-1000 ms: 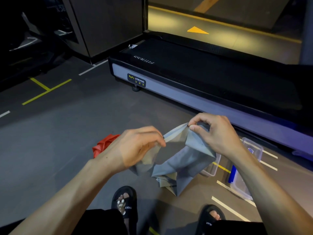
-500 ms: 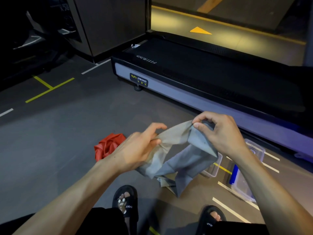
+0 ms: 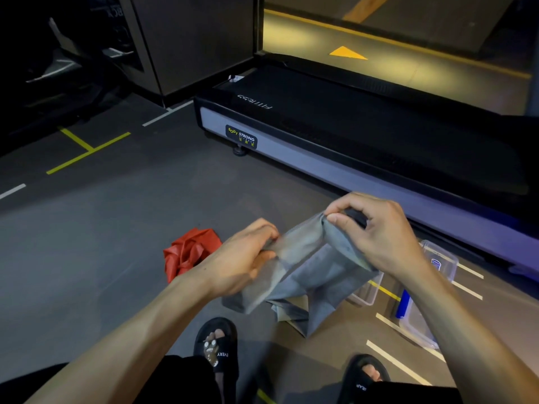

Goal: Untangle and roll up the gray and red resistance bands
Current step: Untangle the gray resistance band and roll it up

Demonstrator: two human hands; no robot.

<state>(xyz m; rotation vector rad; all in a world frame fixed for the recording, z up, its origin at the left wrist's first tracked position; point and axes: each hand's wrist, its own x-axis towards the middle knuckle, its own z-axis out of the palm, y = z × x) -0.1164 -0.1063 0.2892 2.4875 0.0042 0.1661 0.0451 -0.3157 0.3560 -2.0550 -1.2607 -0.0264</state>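
My left hand [image 3: 243,259] and right hand [image 3: 376,231] both pinch the gray band [image 3: 309,275], held above the floor [image 3: 87,243]. The red band [image 3: 189,252] lies crumpled on the floor, just left of my left hand.

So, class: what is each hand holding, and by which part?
Both hold the gray band: the left hand grips its left side, the right hand pinches its bunched top edge. The red band lies unheld.
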